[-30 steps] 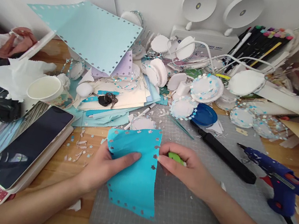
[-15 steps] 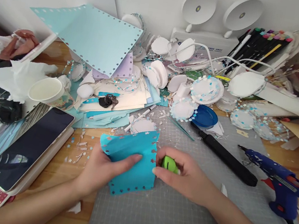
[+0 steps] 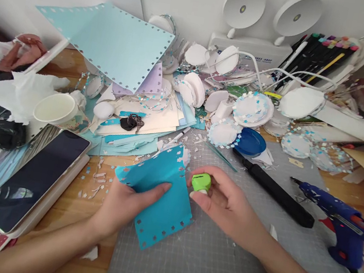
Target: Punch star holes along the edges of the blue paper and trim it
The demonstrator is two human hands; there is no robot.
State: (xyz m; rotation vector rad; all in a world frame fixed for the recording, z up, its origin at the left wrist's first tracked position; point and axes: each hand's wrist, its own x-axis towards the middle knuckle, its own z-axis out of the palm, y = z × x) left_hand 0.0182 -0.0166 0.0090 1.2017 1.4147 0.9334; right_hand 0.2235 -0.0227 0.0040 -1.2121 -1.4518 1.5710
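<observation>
My left hand [image 3: 125,204] pinches a teal sheet of paper [image 3: 161,198] whose edges are punched with small star holes; the thumb lies on top of it. The sheet rests tilted on the grey cutting mat [image 3: 218,254]. My right hand [image 3: 223,204] is closed around a small green punch [image 3: 201,182], held just off the sheet's right edge.
A phone [image 3: 33,179] lies at the left beside a paper cup [image 3: 54,108]. A black pen-like tool [image 3: 274,189] and a blue glue gun [image 3: 339,216] lie on the right. Heaps of paper, white discs and markers [image 3: 322,48] crowd the back. Paper scraps litter the wood.
The teal sheet has been turned counterclockwise under my left hand. My right hand has come off its edge and lifted slightly, so the green punch now shows plainly.
</observation>
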